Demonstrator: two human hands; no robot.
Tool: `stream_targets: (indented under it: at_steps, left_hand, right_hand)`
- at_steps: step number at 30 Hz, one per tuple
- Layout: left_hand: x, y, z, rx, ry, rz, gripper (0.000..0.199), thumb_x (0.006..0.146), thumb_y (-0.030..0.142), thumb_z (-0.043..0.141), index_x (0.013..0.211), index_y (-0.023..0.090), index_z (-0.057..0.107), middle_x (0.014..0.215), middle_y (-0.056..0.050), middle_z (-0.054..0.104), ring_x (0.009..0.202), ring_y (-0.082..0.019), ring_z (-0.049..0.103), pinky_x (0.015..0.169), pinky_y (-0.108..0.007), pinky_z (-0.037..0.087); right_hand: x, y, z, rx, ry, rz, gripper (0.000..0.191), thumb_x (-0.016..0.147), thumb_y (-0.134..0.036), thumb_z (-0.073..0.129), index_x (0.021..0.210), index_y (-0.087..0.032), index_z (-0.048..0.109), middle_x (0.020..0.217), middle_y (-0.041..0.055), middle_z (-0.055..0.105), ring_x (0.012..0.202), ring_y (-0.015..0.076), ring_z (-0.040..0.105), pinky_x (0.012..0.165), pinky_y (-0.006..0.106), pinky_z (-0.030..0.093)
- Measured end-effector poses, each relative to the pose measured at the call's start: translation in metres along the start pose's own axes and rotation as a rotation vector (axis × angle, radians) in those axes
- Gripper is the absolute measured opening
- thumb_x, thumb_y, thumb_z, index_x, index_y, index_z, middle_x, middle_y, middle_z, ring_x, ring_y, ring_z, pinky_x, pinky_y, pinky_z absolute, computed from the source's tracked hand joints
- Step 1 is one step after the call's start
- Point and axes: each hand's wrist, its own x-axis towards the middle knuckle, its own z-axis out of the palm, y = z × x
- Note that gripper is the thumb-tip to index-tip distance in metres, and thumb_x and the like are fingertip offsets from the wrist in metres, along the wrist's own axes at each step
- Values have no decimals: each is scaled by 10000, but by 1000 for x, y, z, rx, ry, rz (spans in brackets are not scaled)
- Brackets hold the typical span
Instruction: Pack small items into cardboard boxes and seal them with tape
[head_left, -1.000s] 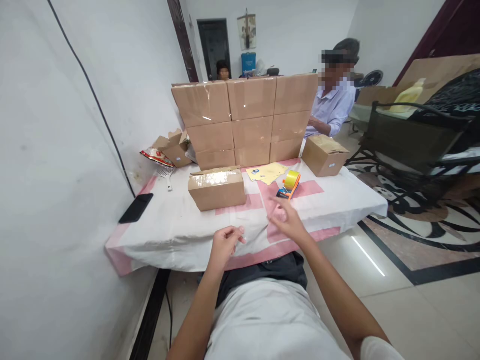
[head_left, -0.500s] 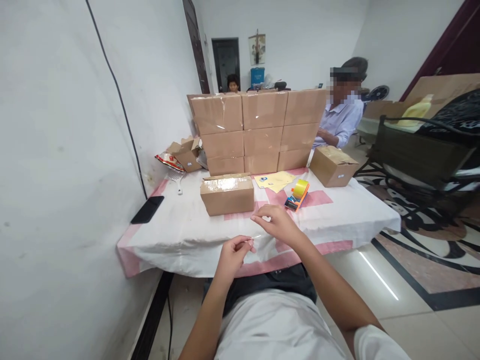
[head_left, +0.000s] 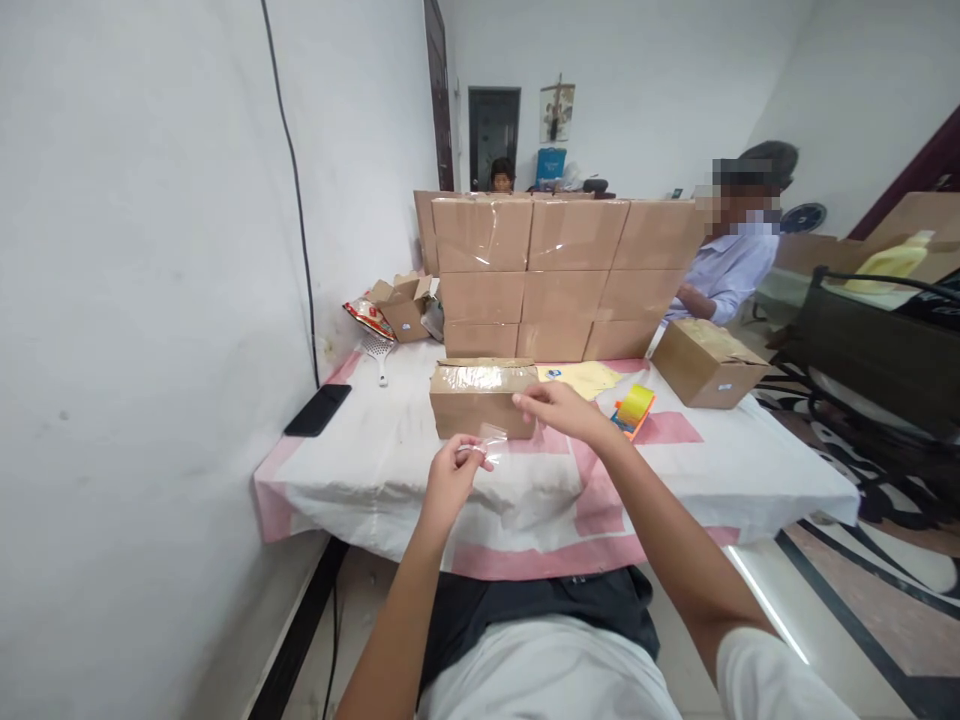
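Observation:
My left hand pinches a short piece of clear tape in front of a closed cardboard box. Shiny tape runs along the top of that box. My right hand is at the box's right front side, its thumb and fingertips drawn together; anything between them is too small to make out. To the right of it lies a tape dispenser with a yellow roll and orange frame. Yellow paper sheets, with small stickers on them, lie behind my right hand.
Stacked cardboard boxes form a wall at the back of the table. One box stands at the right, an open one at the left. A phone lies near the left wall. Behind sits a person in a light shirt.
Both hands have moved forward, closer to the box. The tape in my left hand now shows broad side on. The view has shifted somewhat to the left.

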Motion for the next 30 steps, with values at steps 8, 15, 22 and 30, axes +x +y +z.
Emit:
stream_targets:
  at_steps: [8,15,22,30]
  left_hand:
    - [-2,-22,-1,-8,-4,-8,459,737,593,714,885,183,571,560,16,636,365,-56,350,402,-190,236]
    - [-11,-22,5,19,-7,9,479,746,608,708,903,176,575,549,18,633,372,-56,342,392,-187,236]
    - [-12,-25,6,21,3,57,429,769,569,720,900,182,590,533,20,634,383,-64,382,420,-183,272]
    - [-11,-24,10,21,23,60,449,792,515,725,1065,181,598,591,7,678,413,-85,458,440,-187,288]
  right_hand:
    - [-53,40,82,103,41,0,400,799,-321,725,1182,-226,662,1058,68,733,675,165,644,642,314,516]
    - [-52,27,80,76,29,-67,495,760,-173,655,1252,-223,624,1135,62,703,720,148,628,688,300,514]
    - [-54,26,77,45,67,-105,424,814,-220,666,1237,-207,646,1108,67,723,712,146,631,697,295,507]
    - [-21,29,63,143,194,-100,243,913,-348,592,836,-191,761,836,58,777,728,197,678,659,294,477]
